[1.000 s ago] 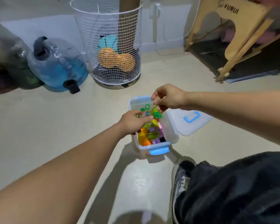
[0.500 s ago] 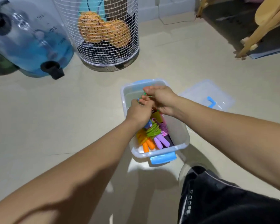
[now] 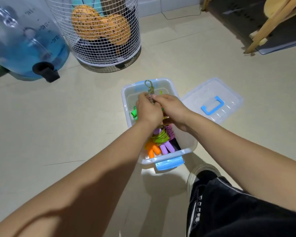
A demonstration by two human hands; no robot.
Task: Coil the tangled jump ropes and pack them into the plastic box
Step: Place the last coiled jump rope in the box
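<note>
Pinching a rope loop (image 3: 149, 93) now raised above the box (image 3: 186, 142), both hands (image 3: 148, 110) (image 3: 171, 106) stay close together.

faint "10 kg" scale marks on the blue water jug (image 3: 24, 43).

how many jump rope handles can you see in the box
4: two orange handles and two purple handles, side by side at the near end of the plastic box. The hands cover the middle, so more may be hidden.
</note>
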